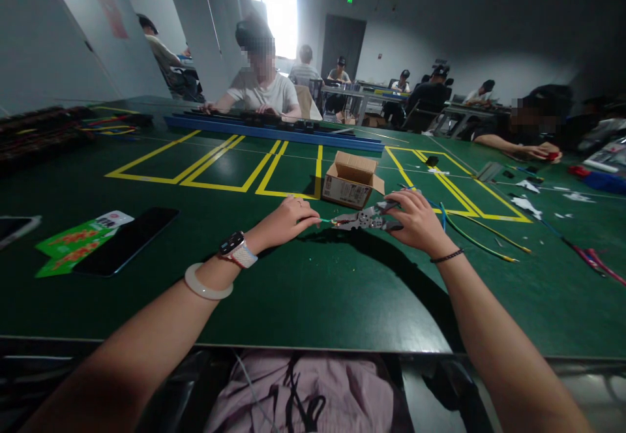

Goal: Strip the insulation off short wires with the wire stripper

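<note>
My left hand (pixel 287 219) is closed in a pinch on a short green wire (pixel 325 220), whose end sits in the jaws of a wire stripper (pixel 362 219). My right hand (pixel 415 219) is wrapped round the stripper's handles. Both hands rest low over the green table (pixel 313 289), just in front of a small open cardboard box (pixel 351 180). A watch and a pale bangle are on my left wrist, a thin black band on my right.
A dark phone (pixel 126 240) and green packets (pixel 73 242) lie at the left. Loose yellow, green and red wires (pixel 482 242) lie at the right. Yellow tape rectangles (pixel 215 167) mark the table. A long blue rail (pixel 274 130) runs across the back. Other people sit opposite and at the right.
</note>
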A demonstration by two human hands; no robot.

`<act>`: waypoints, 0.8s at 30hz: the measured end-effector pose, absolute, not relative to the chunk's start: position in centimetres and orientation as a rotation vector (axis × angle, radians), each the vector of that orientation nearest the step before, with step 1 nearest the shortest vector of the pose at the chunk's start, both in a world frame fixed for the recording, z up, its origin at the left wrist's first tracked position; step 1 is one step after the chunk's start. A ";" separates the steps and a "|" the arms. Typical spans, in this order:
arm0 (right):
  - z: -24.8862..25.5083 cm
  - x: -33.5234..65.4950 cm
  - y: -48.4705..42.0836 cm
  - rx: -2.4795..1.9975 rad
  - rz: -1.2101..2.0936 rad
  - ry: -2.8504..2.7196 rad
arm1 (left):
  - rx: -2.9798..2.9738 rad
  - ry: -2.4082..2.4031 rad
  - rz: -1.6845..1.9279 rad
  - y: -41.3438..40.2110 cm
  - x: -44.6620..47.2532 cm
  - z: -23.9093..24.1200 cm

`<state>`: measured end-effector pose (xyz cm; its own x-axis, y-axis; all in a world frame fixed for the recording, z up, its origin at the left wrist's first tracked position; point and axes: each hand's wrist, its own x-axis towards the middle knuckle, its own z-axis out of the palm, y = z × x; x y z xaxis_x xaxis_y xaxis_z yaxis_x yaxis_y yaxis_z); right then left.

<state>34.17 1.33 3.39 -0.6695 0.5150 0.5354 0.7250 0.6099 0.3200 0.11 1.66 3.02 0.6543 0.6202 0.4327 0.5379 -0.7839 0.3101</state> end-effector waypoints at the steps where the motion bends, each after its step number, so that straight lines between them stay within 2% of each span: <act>1: 3.4 34.2 1.3 -0.994 -0.732 -2.448 | 2.673 0.955 0.800 1.7 0.1 3.1; 10: 3.4 35.0 1.8 -1.052 -0.640 -2.412 | 2.311 1.132 0.881 2.2 -0.4 3.5; 24: 2.7 33.6 1.6 -1.031 -0.530 -2.409 | 2.604 0.963 0.982 1.9 0.2 2.6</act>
